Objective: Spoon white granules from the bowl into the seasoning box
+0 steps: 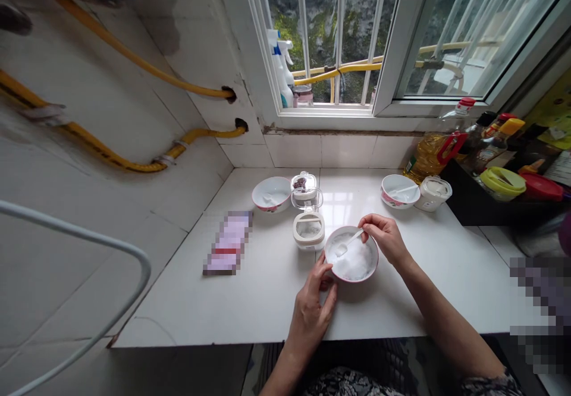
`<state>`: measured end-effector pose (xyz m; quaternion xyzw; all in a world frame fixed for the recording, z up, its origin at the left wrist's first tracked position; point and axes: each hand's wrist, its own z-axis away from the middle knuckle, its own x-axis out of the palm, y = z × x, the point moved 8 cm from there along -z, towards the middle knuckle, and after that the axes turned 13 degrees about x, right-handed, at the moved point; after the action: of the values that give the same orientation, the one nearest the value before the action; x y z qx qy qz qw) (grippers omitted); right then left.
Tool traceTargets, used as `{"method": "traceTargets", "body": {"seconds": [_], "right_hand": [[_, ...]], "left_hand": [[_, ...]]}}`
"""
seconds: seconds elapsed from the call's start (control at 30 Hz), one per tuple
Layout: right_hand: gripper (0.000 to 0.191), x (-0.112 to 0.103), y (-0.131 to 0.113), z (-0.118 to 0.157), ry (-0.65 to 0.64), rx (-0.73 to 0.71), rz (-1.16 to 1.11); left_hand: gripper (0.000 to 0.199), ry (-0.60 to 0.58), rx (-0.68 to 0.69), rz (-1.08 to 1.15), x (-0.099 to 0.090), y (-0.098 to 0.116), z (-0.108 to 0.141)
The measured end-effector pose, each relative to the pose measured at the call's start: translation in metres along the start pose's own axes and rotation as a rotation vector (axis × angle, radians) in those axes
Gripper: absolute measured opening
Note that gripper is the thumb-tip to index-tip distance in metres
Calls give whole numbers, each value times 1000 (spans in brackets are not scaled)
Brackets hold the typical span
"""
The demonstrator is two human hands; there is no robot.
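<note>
A bowl of white granules (pixel 357 265) stands near the front of the white counter. My right hand (pixel 384 238) pinches the handle of a small white spoon (pixel 350 243), whose head rests on the granules. At the bowl's left side, my left hand (pixel 314 301) holds the rim and wall with its fingers. Just behind it is an open square jar (pixel 308 232) with pale contents. Another open jar (pixel 304 185) holding dark pieces is farther back, beside a white bowl (pixel 272 194) with something white in it.
To the right are a flowered bowl (pixel 400 191) with a white spoon, a lidded jar (pixel 433 193), an oil bottle (pixel 430 146) and a black rack (pixel 473 197) of condiments. A blurred purple packet (pixel 229 241) lies at left. A barred window is behind.
</note>
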<state>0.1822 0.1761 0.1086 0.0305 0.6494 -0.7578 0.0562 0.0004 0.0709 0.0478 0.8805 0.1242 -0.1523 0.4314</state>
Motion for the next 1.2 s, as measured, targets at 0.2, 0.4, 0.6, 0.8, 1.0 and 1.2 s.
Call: {"method": "traceTargets", "body": {"seconds": [0.2, 0.4, 0.6, 0.8, 1.0, 1.2], "right_hand": [[15, 11, -13, 4, 56, -115, -55], [16, 57, -45, 33, 52, -633, 466], [16, 31, -56, 39, 189, -671, 465], [17, 7, -47, 35, 221, -515, 460], [17, 25, -41, 35, 141, -564, 572], [17, 30, -25, 27, 85, -411, 503]], "left_hand": [[33, -2, 12, 0, 0, 2, -1], [35, -9, 36, -7, -1, 3, -3], [35, 3, 25, 2, -1, 2, -2], [35, -4, 0, 12, 0, -1, 0], [34, -13, -9, 2, 1, -1, 1], [35, -8, -3, -2, 0, 1, -1]]}}
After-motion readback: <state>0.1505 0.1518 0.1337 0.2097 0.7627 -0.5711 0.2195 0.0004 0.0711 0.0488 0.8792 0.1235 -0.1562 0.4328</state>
